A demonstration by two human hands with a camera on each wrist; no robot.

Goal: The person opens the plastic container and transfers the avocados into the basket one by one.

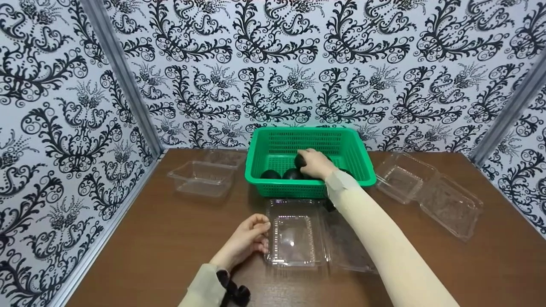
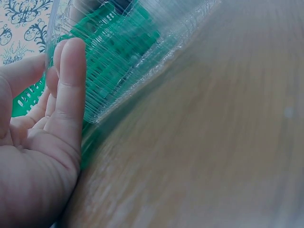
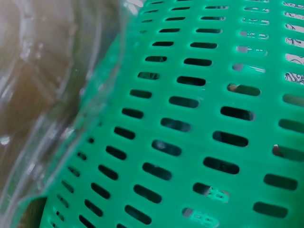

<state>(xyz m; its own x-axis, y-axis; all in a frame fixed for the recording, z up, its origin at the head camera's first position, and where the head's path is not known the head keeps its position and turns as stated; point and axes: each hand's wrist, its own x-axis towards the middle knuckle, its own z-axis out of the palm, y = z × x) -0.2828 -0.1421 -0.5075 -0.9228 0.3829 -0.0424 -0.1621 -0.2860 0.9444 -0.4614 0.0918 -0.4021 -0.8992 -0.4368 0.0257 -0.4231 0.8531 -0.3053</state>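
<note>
Reaching into the green basket [image 1: 277, 145] at the centre of the frame, the right hand [image 1: 315, 163] curls its fingers round a dark avocado [image 1: 300, 160], with two more dark avocados [image 1: 270, 174] lying low along the basket's near wall. Just below the basket, in the lower middle of the head view, an open clear clamshell container [image 1: 294, 233] lies flat on the brown table [image 1: 149, 238]. The left hand [image 1: 246, 238] rests at this container's left edge, fingers loosely bent and touching the rim; whether they pinch it cannot be told, and the left wrist view shows the fingers [image 2: 71, 71] held straight and close together against the clear plastic. A second clear container [image 1: 200, 177] sits at centre left of the frame beside the basket, and a third one [image 1: 431, 192] lies open at centre right. Patterned black-and-white walls [image 1: 273, 55] fill the upper frame. The right wrist view shows only the basket's slotted green wall [image 3: 199, 123] and a bit of clear plastic.
</note>
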